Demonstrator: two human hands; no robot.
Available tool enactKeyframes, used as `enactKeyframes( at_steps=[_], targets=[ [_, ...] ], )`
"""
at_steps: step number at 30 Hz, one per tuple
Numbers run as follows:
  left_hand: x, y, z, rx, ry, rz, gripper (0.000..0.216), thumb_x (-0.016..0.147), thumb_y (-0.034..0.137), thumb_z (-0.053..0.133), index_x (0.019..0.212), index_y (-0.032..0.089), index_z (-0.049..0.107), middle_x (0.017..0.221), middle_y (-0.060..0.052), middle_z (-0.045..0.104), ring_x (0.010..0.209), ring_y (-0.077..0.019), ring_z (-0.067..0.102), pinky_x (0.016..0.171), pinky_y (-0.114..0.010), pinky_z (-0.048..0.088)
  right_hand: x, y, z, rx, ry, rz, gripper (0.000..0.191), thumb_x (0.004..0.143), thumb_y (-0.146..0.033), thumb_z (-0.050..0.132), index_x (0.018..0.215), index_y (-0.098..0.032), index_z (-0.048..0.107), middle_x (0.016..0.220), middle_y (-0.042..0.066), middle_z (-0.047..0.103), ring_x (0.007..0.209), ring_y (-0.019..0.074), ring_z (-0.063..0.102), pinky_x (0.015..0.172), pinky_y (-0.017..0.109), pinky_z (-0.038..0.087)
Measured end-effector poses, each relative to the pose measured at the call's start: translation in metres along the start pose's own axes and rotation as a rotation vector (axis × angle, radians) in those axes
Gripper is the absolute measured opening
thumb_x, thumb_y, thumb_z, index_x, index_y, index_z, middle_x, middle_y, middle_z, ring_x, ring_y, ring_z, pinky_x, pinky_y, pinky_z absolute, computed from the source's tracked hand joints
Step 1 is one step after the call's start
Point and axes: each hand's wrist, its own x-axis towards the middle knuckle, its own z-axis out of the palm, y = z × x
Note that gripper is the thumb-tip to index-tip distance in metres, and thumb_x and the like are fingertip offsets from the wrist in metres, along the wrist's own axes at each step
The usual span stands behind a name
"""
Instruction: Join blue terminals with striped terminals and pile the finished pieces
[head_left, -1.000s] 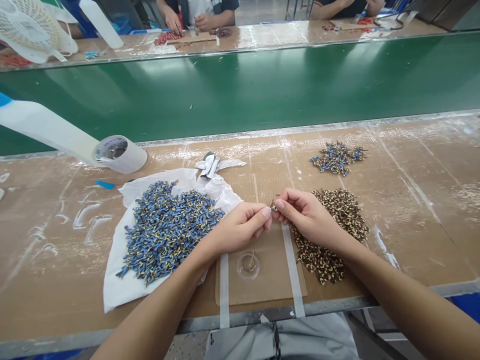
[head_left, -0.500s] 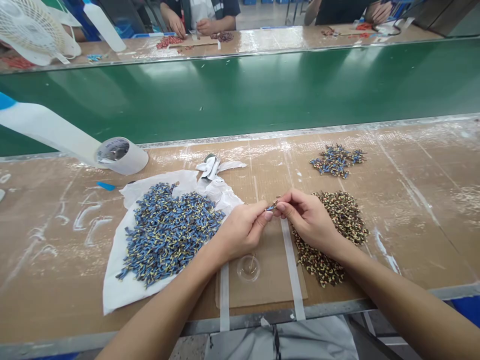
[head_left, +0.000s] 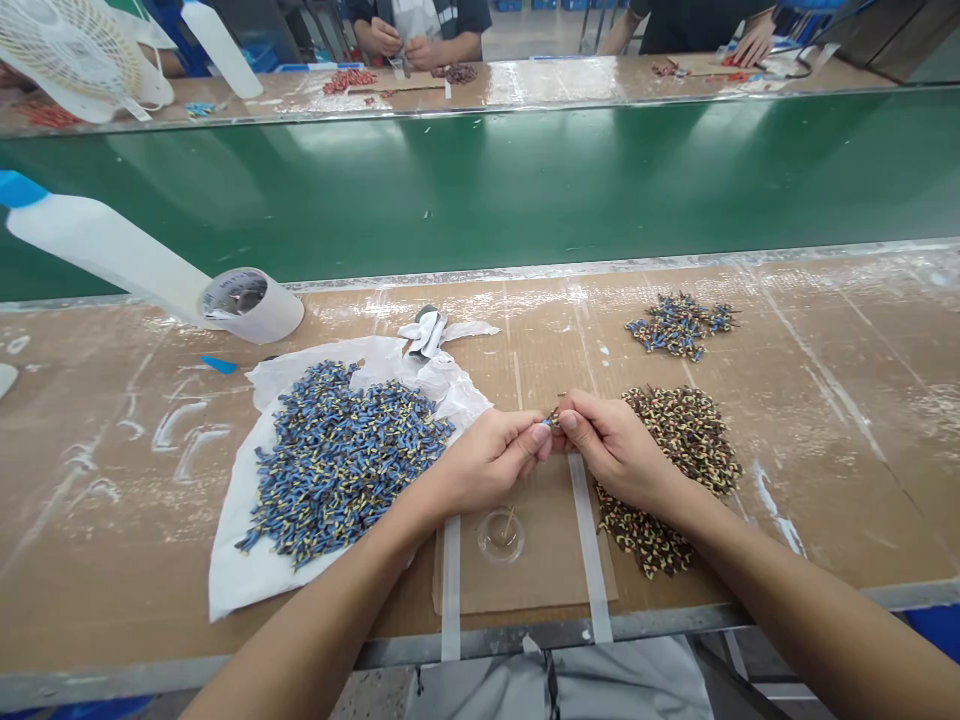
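Note:
My left hand [head_left: 501, 455] pinches a small blue piece [head_left: 550, 421] between thumb and forefinger. My right hand [head_left: 609, 445] meets it fingertip to fingertip, closed on a small brown-and-yellow piece [head_left: 556, 411] that touches the blue one. Whether the two pieces are joined is hidden by the fingers. Left of my hands, a heap of blue, brown and yellow pieces [head_left: 352, 460] lies on white paper [head_left: 232, 580]. Beside my right wrist spreads a heap of brown-and-yellow curved pieces [head_left: 686, 440]. Farther back sits a smaller pile of blue-and-brown pieces [head_left: 681, 326].
Below my hands, a clear round dish [head_left: 501, 535] with a thin stick stands on a taped cardboard sheet [head_left: 532, 590]. A white bottle [head_left: 112, 245] leans in a tape roll [head_left: 255, 305] at left. Beyond the green belt [head_left: 480, 190], co-workers' hands [head_left: 424, 52] handle small pieces.
The whole view has shifted slightly downward and right. Both my hands keep their pinch, with fingers a little tighter round the small pieces. Co-workers' hands across the belt have moved.

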Motion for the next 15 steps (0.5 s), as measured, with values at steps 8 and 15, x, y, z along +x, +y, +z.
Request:
enactKeyframes(
  at_steps=[8,15],
  targets=[
    [-0.0006,-0.0017,-0.0032,0.25,0.033,0.022,0.032,0.1,0.032,0.033,0.074,0.017,0.044,0.065,0.002,0.046,0.059,-0.0118,0.042,0.059,-0.025,0.03,0.0001,0.0034,-0.0003,-0.094,0.024,-0.029,0.028,0.1,-0.03,0.039,0.076,-0.021,0.049,0.067,0.0,0.054,0.061,0.0133,0.052,0.06,0.026,0.038],
    [-0.0014,0.002,-0.0017,0.252,0.077,-0.042,0.033,0.099,0.03,0.035,0.071,0.016,0.043,0.061,0.002,0.045,0.056,-0.0112,0.041,0.057,-0.025,0.03,-0.0004,0.0028,0.0008,-0.102,0.017,-0.009,0.027,0.099,-0.03,0.042,0.077,-0.02,0.052,0.067,0.0,0.056,0.062,0.0135,0.053,0.06,0.026,0.039]
  ],
)
